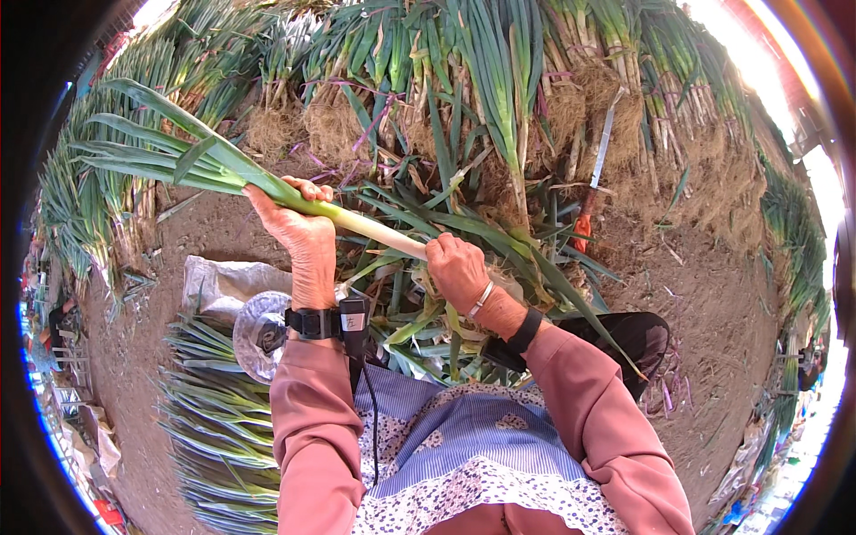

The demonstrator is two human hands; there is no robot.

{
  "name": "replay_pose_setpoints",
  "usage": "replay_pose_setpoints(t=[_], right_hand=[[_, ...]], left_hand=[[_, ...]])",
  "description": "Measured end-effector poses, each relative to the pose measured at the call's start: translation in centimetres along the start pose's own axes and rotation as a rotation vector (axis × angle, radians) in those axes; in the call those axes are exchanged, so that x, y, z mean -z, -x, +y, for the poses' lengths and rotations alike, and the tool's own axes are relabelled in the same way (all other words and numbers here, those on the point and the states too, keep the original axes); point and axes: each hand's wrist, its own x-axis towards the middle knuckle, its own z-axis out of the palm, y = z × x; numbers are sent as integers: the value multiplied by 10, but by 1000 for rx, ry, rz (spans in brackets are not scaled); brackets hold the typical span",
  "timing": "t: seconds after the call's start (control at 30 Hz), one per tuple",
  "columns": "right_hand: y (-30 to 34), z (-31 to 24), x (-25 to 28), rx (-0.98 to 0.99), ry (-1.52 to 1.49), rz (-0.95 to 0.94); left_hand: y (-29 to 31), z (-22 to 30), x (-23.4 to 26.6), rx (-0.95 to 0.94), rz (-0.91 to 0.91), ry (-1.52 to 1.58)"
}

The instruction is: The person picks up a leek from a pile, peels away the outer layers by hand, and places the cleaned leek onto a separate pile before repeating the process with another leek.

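- Left of centre, your left hand [299, 232] curls closed around a long green onion [366, 226], leaves fanning upper left.
- At centre, your right hand [456, 272] grips its white end, over loose leaves [486, 228].
- You seem to be stripping it; another pull calls for a steady left hold.

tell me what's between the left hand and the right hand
In the head view, the pale stem of the green onion spans the gap from left hand to right hand, both gripping it.
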Motion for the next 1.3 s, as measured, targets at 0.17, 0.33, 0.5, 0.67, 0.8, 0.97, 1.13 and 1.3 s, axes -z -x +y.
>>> replay_pose_setpoints(t=[0.17,0.33,0.5,0.67,0.8,0.97,1.13,1.3], right_hand=[[-5,12,-2,-336,-423,101],[4,51,23,-1049,-1869,-47],[42,98,36,-1276,-2091,216],[92,169,42,-1435,-1617,306],[76,128,55,-925,-769,70],[37,58,52,-347,-429,43],[32,57,38,-180,-213,-41],[86,150,10,-614,155,-362]], left_hand=[[-6,8,5,29,-344,116],[-17,25,12,87,-610,201],[-22,36,23,46,-594,231],[-33,46,46,-22,-402,218],[-28,41,43,-83,-101,142],[-23,34,38,-86,133,62],[-20,35,40,-84,261,36],[-24,42,46,-173,489,-28]])
